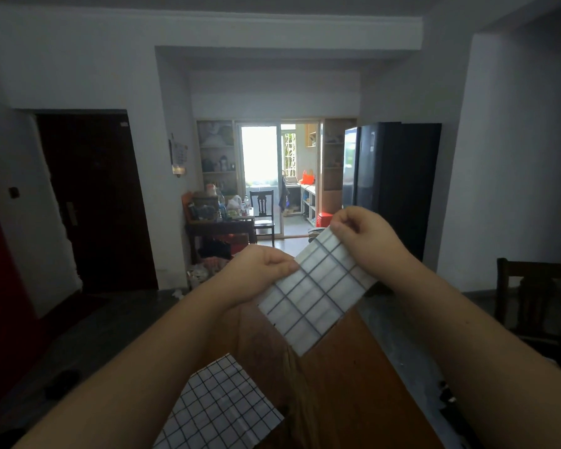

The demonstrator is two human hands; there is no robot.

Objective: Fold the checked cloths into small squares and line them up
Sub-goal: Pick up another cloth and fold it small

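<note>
Above the wooden bench (353,384), a half-folded checked cloth (318,293) hangs between two hands.

Both hands pinch the top edge of the folded strip: the left hand (259,267) grips its near-left corner with thumb and fingers closed on it, and the right hand (363,234) grips the far corner the same way, so the cloth slopes up to the right and its lower end dangles clear of the bench. This looks like the middle of a fold, with the cloth already narrowed to a strip but not yet a small square. The next move probably calls for bringing the ends together, matching the corners, then laying it flat. A second cloth (217,406) lies spread and unfolded on the near-left of the bench, well below the hands. No finished squares are in view.
</note>
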